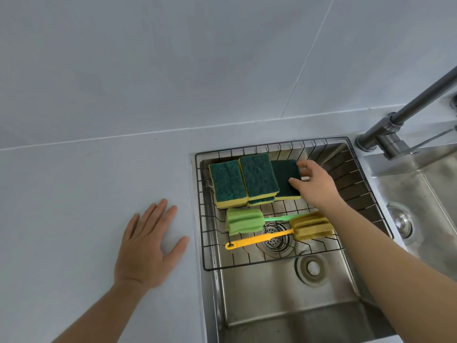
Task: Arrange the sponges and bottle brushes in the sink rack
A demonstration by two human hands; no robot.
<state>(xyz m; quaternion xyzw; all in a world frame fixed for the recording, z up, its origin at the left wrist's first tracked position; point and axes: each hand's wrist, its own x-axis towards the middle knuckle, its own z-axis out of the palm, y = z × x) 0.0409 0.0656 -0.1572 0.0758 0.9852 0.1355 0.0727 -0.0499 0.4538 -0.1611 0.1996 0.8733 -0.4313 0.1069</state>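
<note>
Item: third sponge (284, 178), right hand (312, 184) pinching its edge; left hand (148, 246) flat, spread on bench (86, 194). Seat yours flush beside the stacked pair (258, 178) in the rack (366, 184)

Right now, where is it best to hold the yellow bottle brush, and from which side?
Probably the thin handle of the yellow bottle brush, from above near its free left end: it lies flat across the rack wires, while the right forearm covers part of the foam head.
</note>
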